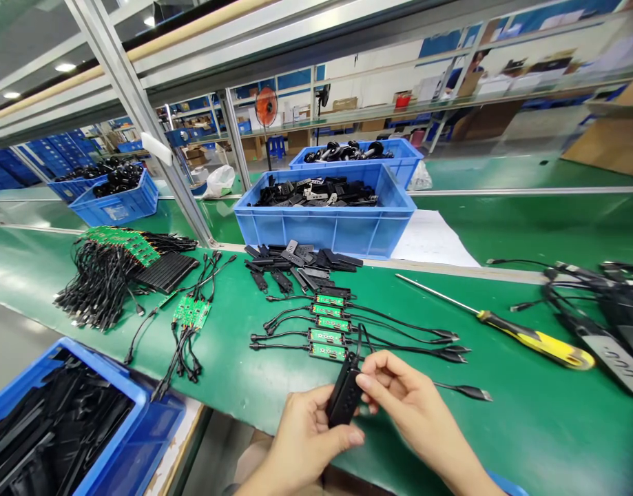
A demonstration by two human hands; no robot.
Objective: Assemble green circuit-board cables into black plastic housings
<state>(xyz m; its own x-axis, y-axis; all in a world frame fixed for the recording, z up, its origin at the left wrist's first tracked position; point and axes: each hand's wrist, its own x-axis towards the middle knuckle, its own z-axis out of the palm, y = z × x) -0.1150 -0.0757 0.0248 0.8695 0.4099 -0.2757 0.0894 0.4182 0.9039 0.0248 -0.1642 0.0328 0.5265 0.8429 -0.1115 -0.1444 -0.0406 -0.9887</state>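
Near the front edge of the green bench, my left hand (310, 434) grips a small black plastic controller case (344, 394), its thumb along the lower end. My right hand (403, 396) is closed at the case's upper right side, thumb and fingers touching it. A black cable (365, 337) shows at the top of the case. Just beyond lies a row of green circuit boards (329, 335) in black shells, with cables running out both sides. Loose black case covers (300, 262) are heaped behind that row.
Blue bins (321, 231) of black parts stand behind, and another blue bin (135, 406) sits at lower left. A yellow-black screwdriver (533, 339) lies right, near cabled units (613, 355). Bundled circuit boards (122, 241) and a smaller board stack (192, 311) are left. A metal post (140, 117) rises there.
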